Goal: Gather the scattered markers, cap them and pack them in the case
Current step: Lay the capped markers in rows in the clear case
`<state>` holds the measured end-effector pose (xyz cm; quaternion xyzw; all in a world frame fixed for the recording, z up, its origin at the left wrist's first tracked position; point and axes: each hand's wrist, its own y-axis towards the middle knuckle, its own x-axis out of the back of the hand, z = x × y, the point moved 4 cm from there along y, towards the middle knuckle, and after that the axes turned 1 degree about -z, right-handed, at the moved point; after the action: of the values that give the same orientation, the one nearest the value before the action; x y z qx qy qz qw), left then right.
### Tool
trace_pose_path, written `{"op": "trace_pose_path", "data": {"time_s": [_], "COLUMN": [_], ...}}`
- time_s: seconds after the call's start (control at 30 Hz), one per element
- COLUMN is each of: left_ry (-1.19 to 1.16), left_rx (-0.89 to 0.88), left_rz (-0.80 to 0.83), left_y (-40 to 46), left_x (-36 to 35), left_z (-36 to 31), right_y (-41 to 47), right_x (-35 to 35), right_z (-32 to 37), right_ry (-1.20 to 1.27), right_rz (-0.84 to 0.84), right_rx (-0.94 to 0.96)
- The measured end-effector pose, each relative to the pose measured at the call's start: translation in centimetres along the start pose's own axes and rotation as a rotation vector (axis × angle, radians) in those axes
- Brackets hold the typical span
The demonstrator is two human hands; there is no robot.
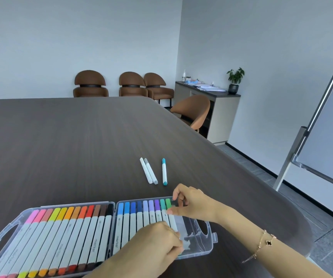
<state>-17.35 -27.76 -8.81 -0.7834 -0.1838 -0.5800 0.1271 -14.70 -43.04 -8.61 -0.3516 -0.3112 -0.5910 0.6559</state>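
Note:
An open clear plastic case (205, 249) lies at the near table edge, both halves lined with white-bodied markers with coloured caps. My right hand (193, 203) pinches the top end of the green-capped marker (169, 209) at the right end of the right half's row. My left hand (157, 243) holds the lower end of that same marker, fingers closed over it. Beyond the case, three capped markers lie loose on the table: a white one (146, 170), a grey one (151, 171) touching it, and a teal one (164, 171) apart to the right.
The dark wooden table (71, 147) stretches far ahead and left; its rounded edge runs down the right side. Brown chairs (131, 85) stand behind, an orange chair (193, 111) by the right edge. A whiteboard on a stand (322, 125) is at the right.

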Motion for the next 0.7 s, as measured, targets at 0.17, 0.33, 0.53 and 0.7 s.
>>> {"op": "trace_pose_path", "data": {"time_s": [0.17,0.33,0.53,0.7], "left_ry": [-0.016,0.039,0.136,0.177], "left_rx": [0.09,0.143,0.144,0.133], "left_rz": [-0.245,-0.343,-0.268,-0.229], "left_y": [2.7,7.8,10.7,10.9], "left_x": [5.1,6.5,5.1,4.3], "left_z": [3.7,7.9,8.9,9.6], "right_y": [3.1,10.5,16.7,16.9], "right_x": [3.4,6.3,4.7,4.1], "right_z": [-1.1,-3.4,-5.1,-4.8], "right_ry": [0.155,0.061,0.019,0.013], "right_rz": [-0.141,-0.256,-0.181,-0.226], "right_rx": [-0.023,-0.098,-0.208,-0.207]}}
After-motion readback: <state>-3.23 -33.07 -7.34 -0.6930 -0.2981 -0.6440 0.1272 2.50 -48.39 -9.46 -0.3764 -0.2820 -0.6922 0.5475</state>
